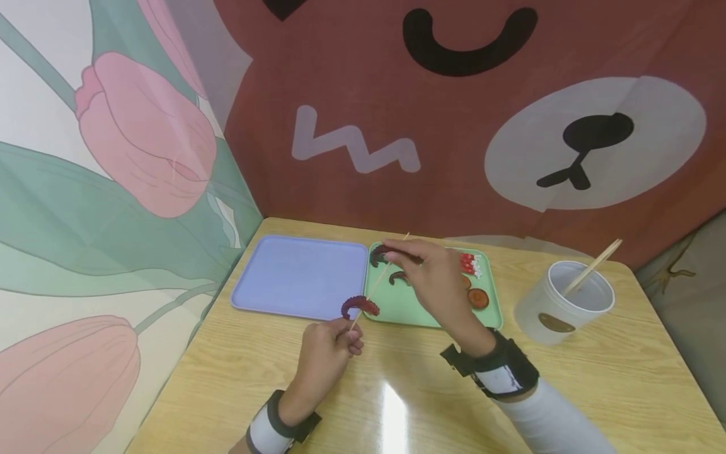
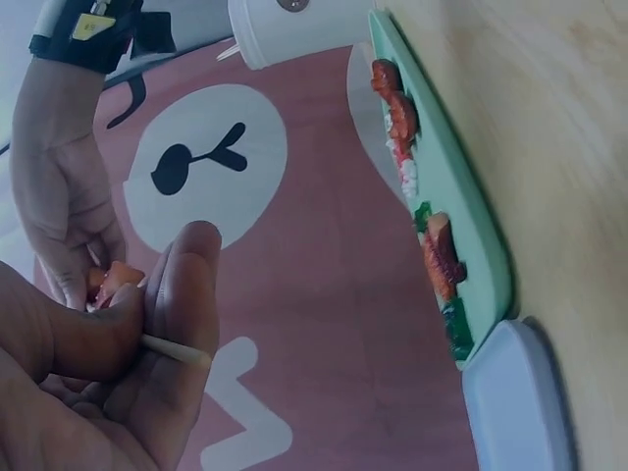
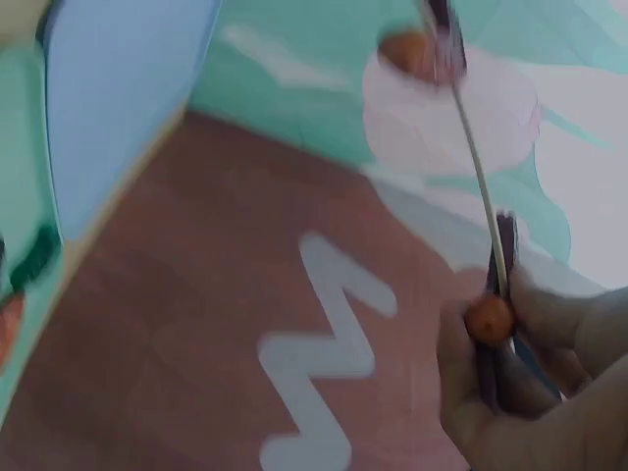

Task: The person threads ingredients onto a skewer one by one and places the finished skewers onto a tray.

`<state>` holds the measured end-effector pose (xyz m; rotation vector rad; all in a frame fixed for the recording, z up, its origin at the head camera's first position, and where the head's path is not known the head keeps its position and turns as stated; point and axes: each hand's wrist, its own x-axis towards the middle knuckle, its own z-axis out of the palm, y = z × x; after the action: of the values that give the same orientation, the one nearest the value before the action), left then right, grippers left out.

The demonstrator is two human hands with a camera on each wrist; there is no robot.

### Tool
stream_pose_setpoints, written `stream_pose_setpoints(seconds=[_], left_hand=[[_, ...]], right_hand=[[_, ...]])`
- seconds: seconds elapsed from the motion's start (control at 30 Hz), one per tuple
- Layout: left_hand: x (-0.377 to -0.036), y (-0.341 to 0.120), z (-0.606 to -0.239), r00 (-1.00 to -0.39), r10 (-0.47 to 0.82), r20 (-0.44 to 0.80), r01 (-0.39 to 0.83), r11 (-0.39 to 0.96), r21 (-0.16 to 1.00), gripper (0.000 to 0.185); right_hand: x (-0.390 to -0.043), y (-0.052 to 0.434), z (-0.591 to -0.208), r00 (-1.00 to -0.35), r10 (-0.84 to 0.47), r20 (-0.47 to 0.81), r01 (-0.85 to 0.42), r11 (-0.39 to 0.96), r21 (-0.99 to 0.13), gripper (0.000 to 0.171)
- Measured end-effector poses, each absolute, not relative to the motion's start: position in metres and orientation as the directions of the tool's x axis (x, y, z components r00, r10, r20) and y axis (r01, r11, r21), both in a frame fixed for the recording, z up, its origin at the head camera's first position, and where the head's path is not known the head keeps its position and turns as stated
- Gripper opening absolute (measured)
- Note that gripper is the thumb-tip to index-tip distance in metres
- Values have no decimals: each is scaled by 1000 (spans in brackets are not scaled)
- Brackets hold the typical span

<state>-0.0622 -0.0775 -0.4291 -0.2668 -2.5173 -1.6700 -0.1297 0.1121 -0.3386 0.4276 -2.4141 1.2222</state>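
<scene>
Behind the pale wooden table [image 1: 567, 391] hang printed cloths, pink tulips on the left and a brown cartoon bear face at the back. Furthest left on the table lies a flat lilac plastic tray [image 1: 300, 274], touching the mint-green plastic tray [image 1: 405, 306] to its right.

Just in front of where the 2 trays meet, the left hand [image 1: 326, 356] pinches the lower end of a thin wooden skewer [image 1: 377, 284] between curled fingers [image 2: 182, 294] and thumb; the stick slants up and to the right over the green tray. A curled dark-red octopus-tentacle piece [image 1: 360, 306] sits threaded low on the skewer, just above the left hand.

Higher on the stick, the right hand [image 1: 437, 277] pinches a second dark tentacle piece [image 1: 386, 253] with bent fingertips, holding it against the skewer near its upper tip. Under that hand, on the green tray, lie a third tentacle piece [image 1: 399, 276], a small red-and-white food piece [image 1: 471, 265] and a round reddish slice [image 1: 478, 297].

Furthest right, well apart from the trays, a white round plastic cup [image 1: 564, 302] stands upright with more wooden sticks [image 1: 592, 266] leaning out of it.
</scene>
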Motion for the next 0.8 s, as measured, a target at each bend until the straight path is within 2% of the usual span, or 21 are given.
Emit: stream_pose_setpoints(seconds=[0.13,0.53,0.8], left_hand=[[-63,-78,-427,-976,80,200,216,388,896,7],[-62,-79,-429,-991,48,124,133,374,918,8],[-68,-73,-417,-982,75,173,189,365,912,10]], right_hand=[[-128,109,-343,-872,-101,480,-444,577,-685,25],[-124,105,-345,-857,-130,498,-478,560,-676,26],[-121,93,-361,-810,-242,535,-560,591,-580,23]])
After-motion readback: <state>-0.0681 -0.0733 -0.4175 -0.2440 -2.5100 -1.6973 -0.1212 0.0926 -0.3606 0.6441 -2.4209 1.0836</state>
